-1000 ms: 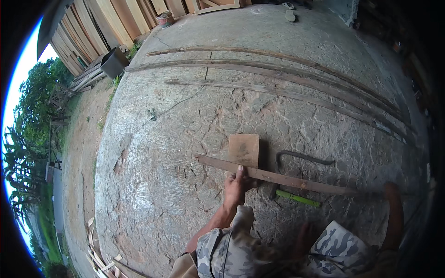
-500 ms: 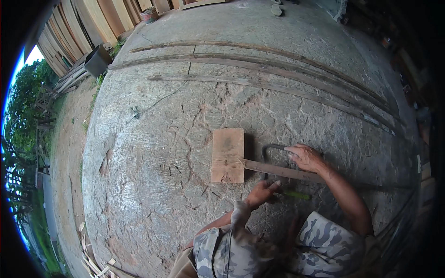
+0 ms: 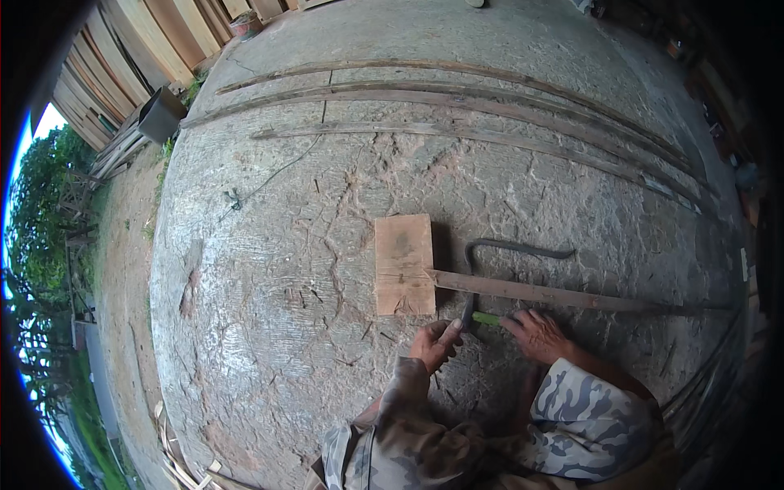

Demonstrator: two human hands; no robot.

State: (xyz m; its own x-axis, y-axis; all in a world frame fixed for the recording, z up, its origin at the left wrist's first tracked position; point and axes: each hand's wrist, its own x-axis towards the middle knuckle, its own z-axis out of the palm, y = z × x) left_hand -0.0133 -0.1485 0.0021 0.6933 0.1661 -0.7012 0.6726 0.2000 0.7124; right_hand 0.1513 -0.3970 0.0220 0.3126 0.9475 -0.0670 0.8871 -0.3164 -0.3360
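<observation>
A rectangular wooden block lies on the concrete, with one end of a thin wooden strip against its right side and the strip running off to the right. Above the strip rests a bent dark pry bar. My left hand is closed on the dark head of a hammer-like tool, just below the block. My right hand has its fingers curled on that tool's green handle. Camouflage cloth covers my legs.
Three long weathered wooden strips lie across the concrete farther up. Leaning boards, a potted container and a grey bin stand at upper left, beside a dirt strip. Wood scraps lie at lower left.
My left hand let go of the wooden strip and moved down onto the tool head. My right hand left the strip, touched the pry bar, then moved down onto the green handle.
</observation>
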